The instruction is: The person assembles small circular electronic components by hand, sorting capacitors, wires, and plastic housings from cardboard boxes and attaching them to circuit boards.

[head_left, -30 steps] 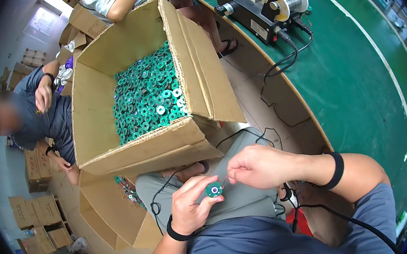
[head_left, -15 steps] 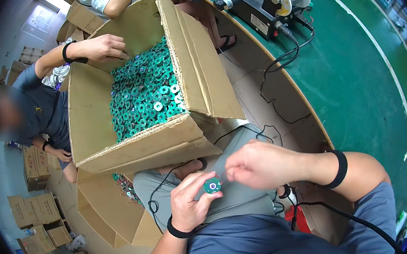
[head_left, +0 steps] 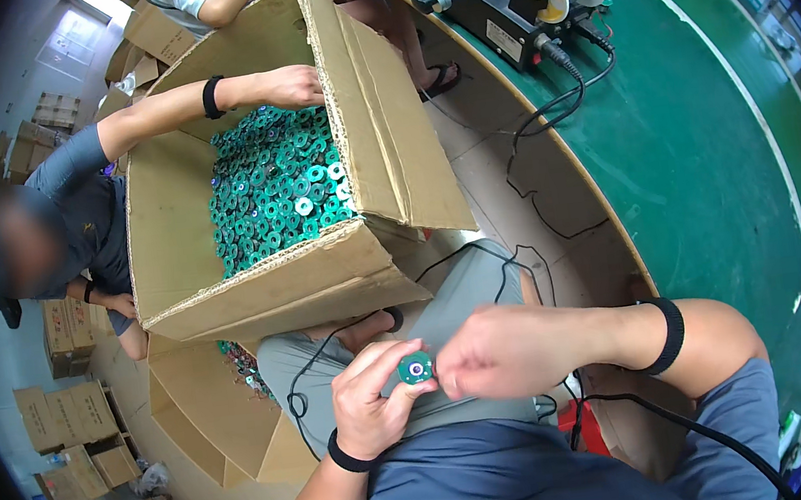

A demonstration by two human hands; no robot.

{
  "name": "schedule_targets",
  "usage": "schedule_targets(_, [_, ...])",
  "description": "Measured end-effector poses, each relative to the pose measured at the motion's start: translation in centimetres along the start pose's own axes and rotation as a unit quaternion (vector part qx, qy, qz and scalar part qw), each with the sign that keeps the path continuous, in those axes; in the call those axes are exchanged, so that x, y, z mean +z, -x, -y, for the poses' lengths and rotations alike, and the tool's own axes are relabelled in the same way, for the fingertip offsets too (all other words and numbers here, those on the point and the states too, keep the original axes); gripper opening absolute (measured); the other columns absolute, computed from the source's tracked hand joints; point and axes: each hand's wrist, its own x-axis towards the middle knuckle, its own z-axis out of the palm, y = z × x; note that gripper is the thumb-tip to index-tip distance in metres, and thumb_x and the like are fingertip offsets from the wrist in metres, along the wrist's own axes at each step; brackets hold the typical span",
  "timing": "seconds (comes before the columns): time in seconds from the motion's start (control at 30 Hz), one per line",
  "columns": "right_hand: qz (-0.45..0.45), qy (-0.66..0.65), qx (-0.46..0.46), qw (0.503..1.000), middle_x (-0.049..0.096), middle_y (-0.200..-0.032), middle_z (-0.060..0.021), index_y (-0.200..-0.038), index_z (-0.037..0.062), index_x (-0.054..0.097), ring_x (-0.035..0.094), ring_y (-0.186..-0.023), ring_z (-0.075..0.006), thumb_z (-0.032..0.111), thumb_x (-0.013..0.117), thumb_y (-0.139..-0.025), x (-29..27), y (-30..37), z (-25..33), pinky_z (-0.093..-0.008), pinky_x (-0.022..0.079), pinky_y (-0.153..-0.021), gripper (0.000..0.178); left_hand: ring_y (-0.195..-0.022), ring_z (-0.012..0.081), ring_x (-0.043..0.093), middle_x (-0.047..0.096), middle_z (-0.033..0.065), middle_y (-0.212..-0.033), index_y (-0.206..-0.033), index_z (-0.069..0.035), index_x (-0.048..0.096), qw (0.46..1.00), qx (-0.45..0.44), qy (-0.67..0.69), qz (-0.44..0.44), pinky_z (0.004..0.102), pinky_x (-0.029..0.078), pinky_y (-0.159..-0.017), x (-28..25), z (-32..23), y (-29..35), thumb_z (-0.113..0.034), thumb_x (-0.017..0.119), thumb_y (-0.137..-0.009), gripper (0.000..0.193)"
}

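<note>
The left-hand grip (head_left: 369,407) pinches a round green circuit board (head_left: 416,369) above the person's lap (head_left: 469,291); the blurred right-hand grip (head_left: 496,353) is close at its right. A co-worker's arm (head_left: 158,118) reaches into a cardboard box (head_left: 277,291) of ring-shaped green boards (head_left: 264,181). Upper right, a black solder-wire feeder (head_left: 478,19) stands on a green tabletop (head_left: 696,157).

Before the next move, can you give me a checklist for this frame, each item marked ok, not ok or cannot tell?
1. Left hand gripping the green round circuit board: ok, pinched at the edge.
2. Board's face in view: ok, turned toward the camera.
3. Right hand close to the board: ok, just right of it.
4. What the right hand holds: cannot tell, blurred.
5. Co-worker's hand away from the board: ok, over the open cardboard box.
</note>
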Motion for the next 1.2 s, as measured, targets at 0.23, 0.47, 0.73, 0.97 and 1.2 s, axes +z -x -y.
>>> schedule_targets(0.23, [0.028, -0.014, -0.018, 0.999, 0.067, -0.07, -0.0149, -0.085, 0.0042, 0.068, 0.069, -0.067, -0.0289, 0.01, 0.053, -0.091, -0.6, -0.1, 0.9, -0.0405, 0.054, -0.065, 0.018, -0.086, 0.0278, 0.069, 0.071, 0.0129, -0.096, -0.109, -0.003, 0.071, 1.0, 0.001, 0.006, -0.001, 0.0337, 0.055, -0.076, 0.2, 0.0, 0.1, -0.013, 0.084, -0.072, 0.041])
schedule_targets(0.47, [0.047, -0.039, -0.106, 0.992, 0.065, -0.063, -0.0135, -0.087, 0.0005, 0.068, 0.067, -0.056, -0.0273, 0.011, 0.051, -0.093, 0.4, -0.4, -0.2, -0.037, 0.053, -0.055, 0.02, -0.085, 0.027, 0.069, 0.072, 0.0116, -0.096, -0.109, -0.004, 0.071, 1.0, 0.018, -0.021, -0.001, 0.0337, 0.055, -0.075, 0.1, -0.1, -0.1, -0.014, 0.084, -0.073, 0.039])
schedule_targets(0.73, [0.079, 0.006, -0.091, 0.993, 0.064, -0.066, -0.015, -0.086, 0.0032, 0.068, 0.065, -0.063, -0.0343, 0.008, 0.053, -0.09, 0.5, 0.0, -1.0, -0.0409, 0.052, -0.061, 0.016, -0.085, 0.0273, 0.069, 0.072, 0.0123, -0.095, -0.108, -0.003, 0.071, 0.998, 0.034, -0.047, 0.012, 0.0335, 0.056, -0.076, -0.2, -1.0, -0.3, -0.011, 0.085, -0.072, 0.04])
schedule_targets(0.97, [0.075, 0.03, -0.01, 0.997, 0.067, -0.071, -0.0152, -0.085, 0.0037, 0.068, 0.068, -0.068, -0.0311, 0.01, 0.053, -0.09, -0.9, -0.2, 0.3, -0.0408, 0.053, -0.066, 0.017, -0.085, 0.0269, 0.07, 0.072, 0.0126, -0.095, -0.107, -0.002, 0.071, 0.999, 0.032, -0.043, -0.007, 0.0335, 0.056, -0.075, -0.2, -0.8, -0.2, -0.012, 0.085, -0.072, 0.04])
schedule_targets(1.2, [0.092, -0.002, -0.075, 0.993, 0.066, -0.068, -0.0133, -0.085, 0.0021, 0.067, 0.067, -0.064, -0.0293, 0.01, 0.052, -0.09, -0.6, -0.2, 0.5, -0.038, 0.052, -0.061, 0.018, -0.083, 0.0269, 0.07, 0.072, 0.0123, -0.094, -0.106, -0.002, 0.071, 0.998, 0.032, -0.045, -0.015, 0.0338, 0.055, -0.074, -0.1, -0.7, -0.1, -0.014, 0.084, -0.072, 0.038])
